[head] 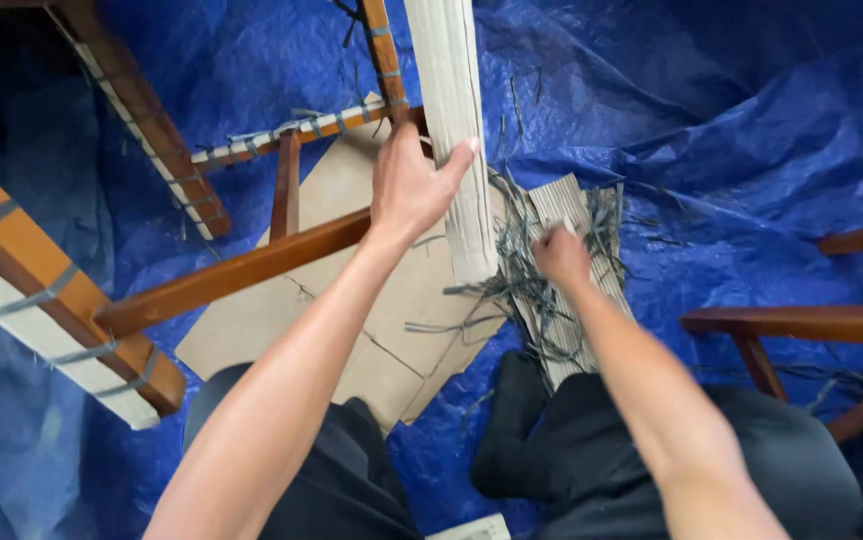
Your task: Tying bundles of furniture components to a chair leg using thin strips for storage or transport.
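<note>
Left hand [410, 188] grips pale ribbed strip bundle [452, 120]; right hand [562, 255] clutches frayed strands [522, 290].

Hands [412, 190] on pale woven strips [449, 120]

Two bare forearms, sleeveless as far as visible, rising from the bottom edge of the frame toward the centre. Left hand [414, 185] upper centre, no ring, watch or glove to be seen; right hand [562, 255] just right of centre, likewise unadorned. No wristbands or markings on either arm. Below, along the lower edge, dark grey to black trousers [592, 450] over both legs, plain cloth with soft folds, no visible pattern, pocket or seam detail. Feet and shoes out of sight.
</note>
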